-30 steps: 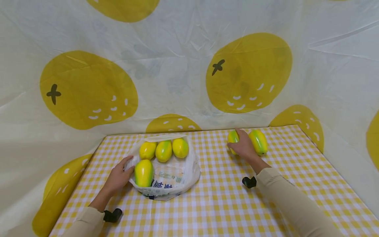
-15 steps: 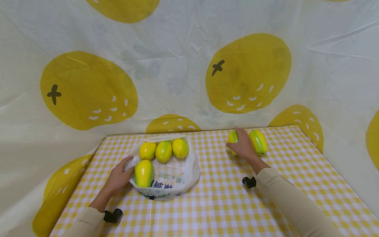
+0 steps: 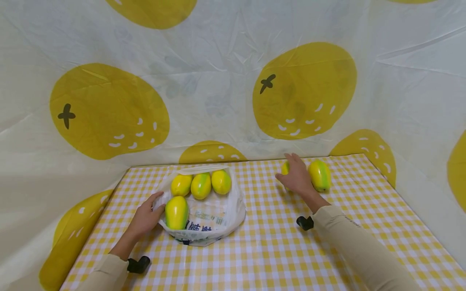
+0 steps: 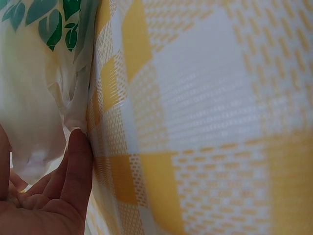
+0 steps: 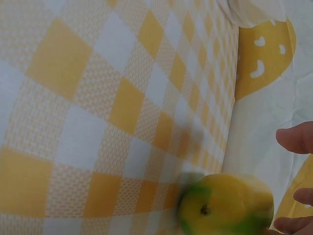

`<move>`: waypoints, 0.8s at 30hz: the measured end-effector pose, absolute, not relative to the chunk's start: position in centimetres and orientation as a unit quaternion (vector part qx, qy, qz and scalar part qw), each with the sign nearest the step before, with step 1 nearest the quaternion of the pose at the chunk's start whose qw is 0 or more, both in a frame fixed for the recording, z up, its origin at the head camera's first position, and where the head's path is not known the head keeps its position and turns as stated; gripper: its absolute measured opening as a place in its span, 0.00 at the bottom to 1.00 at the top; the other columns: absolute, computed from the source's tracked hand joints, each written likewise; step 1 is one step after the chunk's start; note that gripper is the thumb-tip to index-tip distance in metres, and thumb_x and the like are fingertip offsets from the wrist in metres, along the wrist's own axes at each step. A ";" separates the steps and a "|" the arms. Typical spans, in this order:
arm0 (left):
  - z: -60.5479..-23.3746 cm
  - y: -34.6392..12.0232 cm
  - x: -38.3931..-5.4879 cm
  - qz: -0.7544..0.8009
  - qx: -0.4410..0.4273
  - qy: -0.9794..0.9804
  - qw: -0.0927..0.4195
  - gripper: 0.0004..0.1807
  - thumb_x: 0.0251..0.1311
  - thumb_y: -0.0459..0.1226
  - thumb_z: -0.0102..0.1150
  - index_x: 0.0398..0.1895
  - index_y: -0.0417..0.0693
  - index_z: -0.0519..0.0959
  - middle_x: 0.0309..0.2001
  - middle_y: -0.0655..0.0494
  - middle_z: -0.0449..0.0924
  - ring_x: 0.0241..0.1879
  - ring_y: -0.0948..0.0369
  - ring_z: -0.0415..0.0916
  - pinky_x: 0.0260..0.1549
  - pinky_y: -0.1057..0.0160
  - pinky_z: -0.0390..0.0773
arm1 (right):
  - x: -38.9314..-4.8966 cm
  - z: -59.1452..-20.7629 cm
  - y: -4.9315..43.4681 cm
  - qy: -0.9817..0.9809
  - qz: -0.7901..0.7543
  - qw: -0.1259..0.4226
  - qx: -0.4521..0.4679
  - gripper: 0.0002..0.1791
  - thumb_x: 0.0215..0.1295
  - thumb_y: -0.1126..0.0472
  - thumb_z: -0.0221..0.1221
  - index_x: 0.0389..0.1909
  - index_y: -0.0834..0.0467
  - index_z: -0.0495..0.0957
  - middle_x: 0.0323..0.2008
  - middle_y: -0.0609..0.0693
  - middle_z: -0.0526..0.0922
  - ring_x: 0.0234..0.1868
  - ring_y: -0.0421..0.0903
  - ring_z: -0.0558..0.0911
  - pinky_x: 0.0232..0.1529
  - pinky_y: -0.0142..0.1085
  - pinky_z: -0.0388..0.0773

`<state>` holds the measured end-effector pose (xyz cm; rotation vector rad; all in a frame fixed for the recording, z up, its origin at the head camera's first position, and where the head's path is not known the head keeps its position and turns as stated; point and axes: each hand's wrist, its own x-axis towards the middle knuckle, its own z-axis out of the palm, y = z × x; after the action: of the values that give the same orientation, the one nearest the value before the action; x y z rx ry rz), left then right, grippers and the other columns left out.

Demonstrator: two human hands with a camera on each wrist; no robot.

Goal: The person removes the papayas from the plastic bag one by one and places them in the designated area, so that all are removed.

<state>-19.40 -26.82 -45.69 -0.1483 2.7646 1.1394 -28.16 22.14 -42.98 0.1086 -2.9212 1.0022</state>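
On the left of the head view, my left hand [image 3: 145, 216] pinches the rim of a white plastic bag [image 3: 238, 210]. Several glossy yellow-green mangoes lie inside, one mango [image 3: 176, 213] close to my fingers. In the left wrist view, thumb and fingers [image 4: 78, 171] stand on either side of the bag's thin film [image 4: 34, 107]. At the back right, my right hand [image 3: 297, 176] hovers over another mango [image 3: 285, 167], mostly hidden behind it. The right wrist view shows the thumb [image 5: 296, 138] apart from a mango [image 5: 227, 203]. A further mango [image 3: 319, 175] lies just right of that hand.
A yellow-and-white checked cloth [image 3: 262, 242] covers the table. Behind it hangs a pale curtain [image 3: 211, 93] printed with large yellow fruit. Between the bag and the right hand lies a stretch of checked cloth.
My right hand has risen slightly and shifted a little left, its fingers straighter. The mango to its right sits slightly further right. My left hand and the bag stay put.
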 end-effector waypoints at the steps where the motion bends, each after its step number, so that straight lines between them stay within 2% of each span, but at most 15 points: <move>1: -45.7 -26.8 -19.4 0.380 -0.050 0.921 0.074 0.33 0.79 0.43 0.47 0.83 0.47 0.56 0.82 0.35 0.54 0.80 0.34 0.52 0.75 0.30 0.59 | -28.1 -42.9 22.0 -0.946 0.322 0.030 0.038 0.48 0.70 0.54 0.64 0.83 0.62 0.50 0.83 0.69 0.45 0.82 0.72 0.50 0.74 0.69 0.61; 7: -45.6 -26.9 -19.5 0.377 -0.051 0.922 0.072 0.33 0.79 0.43 0.47 0.82 0.47 0.56 0.82 0.35 0.54 0.80 0.35 0.52 0.75 0.30 0.58 | -27.7 -42.2 21.2 -0.945 0.319 0.051 0.049 0.46 0.70 0.54 0.64 0.82 0.61 0.53 0.83 0.67 0.47 0.82 0.69 0.50 0.76 0.68 0.59; 14: -45.7 -26.9 -19.5 0.375 -0.051 0.922 0.077 0.33 0.79 0.43 0.47 0.83 0.47 0.56 0.82 0.35 0.54 0.80 0.35 0.52 0.75 0.30 0.58 | -26.6 -40.6 19.8 -0.937 0.342 0.041 0.064 0.45 0.71 0.55 0.62 0.83 0.59 0.53 0.84 0.65 0.45 0.83 0.68 0.48 0.76 0.68 0.57; 24: -46.0 -27.0 -19.6 0.376 -0.050 0.922 0.076 0.33 0.79 0.43 0.47 0.83 0.47 0.56 0.82 0.36 0.54 0.80 0.35 0.53 0.75 0.30 0.58 | -25.1 -39.9 16.6 -0.919 0.380 0.042 0.095 0.44 0.69 0.54 0.65 0.81 0.59 0.57 0.83 0.64 0.50 0.83 0.66 0.53 0.77 0.67 0.58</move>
<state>-19.58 -26.96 -46.01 -0.1487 2.7641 1.1277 -25.11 16.56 -39.93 0.2910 -2.8120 1.1640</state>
